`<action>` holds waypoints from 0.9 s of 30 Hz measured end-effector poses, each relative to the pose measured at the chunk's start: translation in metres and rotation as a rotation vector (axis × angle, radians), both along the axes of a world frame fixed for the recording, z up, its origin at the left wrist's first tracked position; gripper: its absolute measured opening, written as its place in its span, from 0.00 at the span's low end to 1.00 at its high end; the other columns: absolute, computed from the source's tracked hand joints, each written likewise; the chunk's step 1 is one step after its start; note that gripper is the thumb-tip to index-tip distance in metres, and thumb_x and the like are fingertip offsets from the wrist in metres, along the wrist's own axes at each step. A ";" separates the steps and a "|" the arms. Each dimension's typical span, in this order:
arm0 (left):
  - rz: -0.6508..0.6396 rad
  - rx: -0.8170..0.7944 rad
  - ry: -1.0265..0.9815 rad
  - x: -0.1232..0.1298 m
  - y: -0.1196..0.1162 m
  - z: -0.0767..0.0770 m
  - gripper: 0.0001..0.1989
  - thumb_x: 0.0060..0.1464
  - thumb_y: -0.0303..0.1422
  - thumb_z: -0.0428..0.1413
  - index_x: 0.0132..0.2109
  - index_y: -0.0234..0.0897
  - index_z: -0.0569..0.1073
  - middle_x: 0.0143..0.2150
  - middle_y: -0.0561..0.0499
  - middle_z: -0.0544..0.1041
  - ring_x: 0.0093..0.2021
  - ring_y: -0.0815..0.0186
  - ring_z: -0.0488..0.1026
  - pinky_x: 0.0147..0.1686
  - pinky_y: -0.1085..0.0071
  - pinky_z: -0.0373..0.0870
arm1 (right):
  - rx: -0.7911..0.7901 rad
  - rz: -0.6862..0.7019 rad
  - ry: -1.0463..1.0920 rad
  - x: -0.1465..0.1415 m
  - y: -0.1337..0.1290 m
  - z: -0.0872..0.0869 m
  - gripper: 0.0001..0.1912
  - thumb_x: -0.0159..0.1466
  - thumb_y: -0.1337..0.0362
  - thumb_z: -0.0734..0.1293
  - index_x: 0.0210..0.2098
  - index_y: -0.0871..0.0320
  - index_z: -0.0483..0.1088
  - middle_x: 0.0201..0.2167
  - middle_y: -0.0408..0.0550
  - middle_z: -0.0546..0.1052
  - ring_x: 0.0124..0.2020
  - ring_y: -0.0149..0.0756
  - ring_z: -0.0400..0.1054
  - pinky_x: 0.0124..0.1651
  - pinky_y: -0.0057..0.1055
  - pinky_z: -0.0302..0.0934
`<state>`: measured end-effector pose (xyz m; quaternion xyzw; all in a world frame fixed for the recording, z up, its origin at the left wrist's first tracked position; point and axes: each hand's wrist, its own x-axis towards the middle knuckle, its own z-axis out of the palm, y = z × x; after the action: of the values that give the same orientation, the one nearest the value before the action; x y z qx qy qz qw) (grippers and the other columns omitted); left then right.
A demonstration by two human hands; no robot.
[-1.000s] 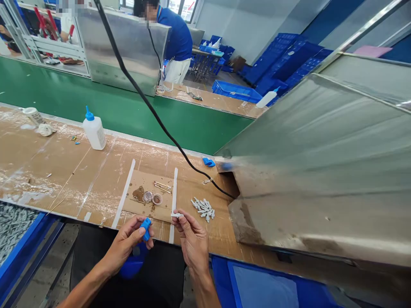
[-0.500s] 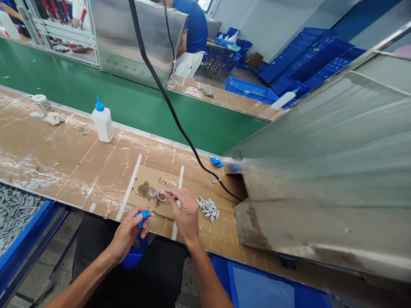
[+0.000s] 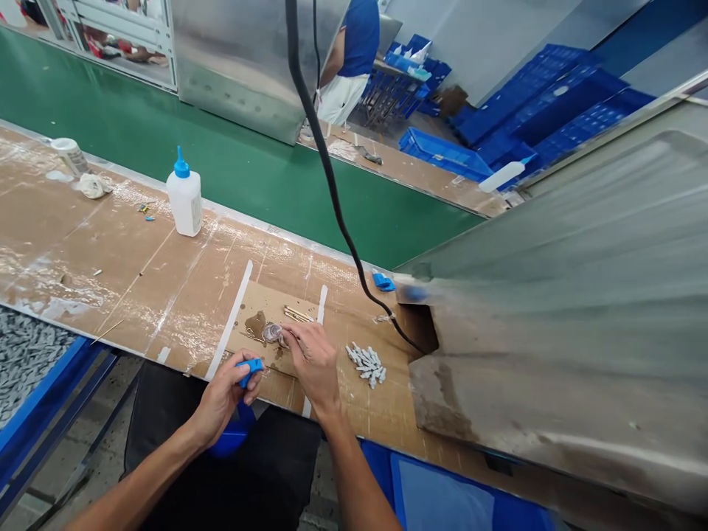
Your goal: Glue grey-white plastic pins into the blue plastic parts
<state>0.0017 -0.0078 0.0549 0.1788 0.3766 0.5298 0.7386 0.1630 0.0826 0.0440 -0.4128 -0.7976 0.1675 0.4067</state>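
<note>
Left hand (image 3: pixel 226 394) pinching a blue block (image 3: pixel 251 372), right hand (image 3: pixel 316 363) with grip pressed together at small round tubs (image 3: pixel 271 333), grey parts (image 3: pixel 366 365) piled on counter (image 3: pixel 119 247).

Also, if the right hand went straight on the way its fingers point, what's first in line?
Likely the half-hidden round pot right at the right hand's fingertips, then the neighbouring round pot. Depth is unclear, so I can't say whether the fingers already touch the first.
</note>
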 end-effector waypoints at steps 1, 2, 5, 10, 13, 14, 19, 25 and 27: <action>-0.001 -0.001 0.000 0.000 0.000 0.000 0.08 0.60 0.37 0.51 0.39 0.37 0.68 0.28 0.57 0.62 0.25 0.71 0.58 0.30 0.69 0.54 | -0.003 0.004 -0.001 0.000 0.000 0.000 0.08 0.69 0.71 0.65 0.44 0.56 0.75 0.40 0.48 0.80 0.43 0.38 0.71 0.50 0.39 0.66; -0.002 0.000 0.000 -0.001 0.001 0.001 0.08 0.60 0.37 0.51 0.39 0.37 0.68 0.28 0.57 0.62 0.25 0.71 0.57 0.30 0.69 0.54 | -0.004 0.004 -0.002 0.000 -0.001 -0.001 0.08 0.69 0.71 0.65 0.44 0.56 0.75 0.40 0.48 0.80 0.43 0.39 0.71 0.50 0.40 0.66; -0.005 -0.004 0.003 -0.001 0.002 0.002 0.08 0.60 0.37 0.51 0.39 0.37 0.67 0.28 0.57 0.62 0.25 0.71 0.57 0.30 0.69 0.54 | -0.005 -0.001 -0.002 -0.001 0.000 0.000 0.08 0.69 0.71 0.65 0.44 0.56 0.75 0.40 0.48 0.80 0.43 0.39 0.71 0.50 0.40 0.66; -0.011 -0.001 0.010 -0.001 0.004 0.003 0.08 0.60 0.37 0.50 0.37 0.37 0.67 0.27 0.57 0.62 0.25 0.71 0.57 0.31 0.69 0.54 | -0.035 -0.017 0.018 0.001 -0.003 0.004 0.07 0.69 0.70 0.66 0.43 0.55 0.75 0.39 0.46 0.80 0.42 0.38 0.72 0.50 0.39 0.66; 0.005 -0.007 -0.002 -0.001 0.005 0.002 0.08 0.60 0.37 0.51 0.38 0.36 0.67 0.27 0.57 0.62 0.25 0.71 0.57 0.31 0.69 0.54 | -0.060 -0.084 0.105 0.002 -0.007 0.005 0.06 0.68 0.69 0.67 0.42 0.55 0.76 0.39 0.46 0.80 0.43 0.38 0.73 0.50 0.38 0.66; 0.009 -0.010 -0.006 -0.001 0.006 0.002 0.08 0.60 0.37 0.51 0.38 0.36 0.68 0.28 0.57 0.63 0.25 0.71 0.57 0.30 0.69 0.54 | -0.080 -0.114 0.141 0.003 -0.008 0.006 0.06 0.68 0.69 0.67 0.42 0.55 0.76 0.39 0.46 0.80 0.43 0.37 0.73 0.49 0.38 0.67; 0.012 -0.020 -0.022 0.000 0.007 0.000 0.08 0.61 0.37 0.51 0.39 0.36 0.68 0.28 0.56 0.64 0.25 0.72 0.60 0.30 0.70 0.56 | -0.183 -0.190 0.228 0.003 -0.011 0.008 0.05 0.67 0.65 0.69 0.40 0.56 0.78 0.37 0.46 0.80 0.40 0.36 0.73 0.45 0.35 0.68; -0.028 0.030 -0.077 -0.001 0.005 -0.003 0.13 0.61 0.39 0.57 0.50 0.40 0.70 0.38 0.53 0.72 0.28 0.71 0.68 0.33 0.70 0.62 | -0.192 -0.196 0.245 0.001 -0.012 0.010 0.05 0.67 0.65 0.69 0.40 0.56 0.78 0.37 0.46 0.80 0.38 0.36 0.73 0.44 0.34 0.67; -0.040 0.036 -0.096 -0.001 0.004 -0.002 0.13 0.61 0.39 0.57 0.50 0.40 0.70 0.36 0.53 0.71 0.28 0.71 0.68 0.33 0.70 0.61 | -0.189 -0.200 0.250 0.001 -0.012 0.010 0.05 0.67 0.65 0.69 0.40 0.56 0.78 0.37 0.46 0.80 0.38 0.36 0.73 0.44 0.35 0.67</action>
<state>0.0008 -0.0034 0.0531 0.1738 0.3273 0.5295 0.7631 0.1636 0.0702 0.0545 -0.5023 -0.6765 0.2505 0.4769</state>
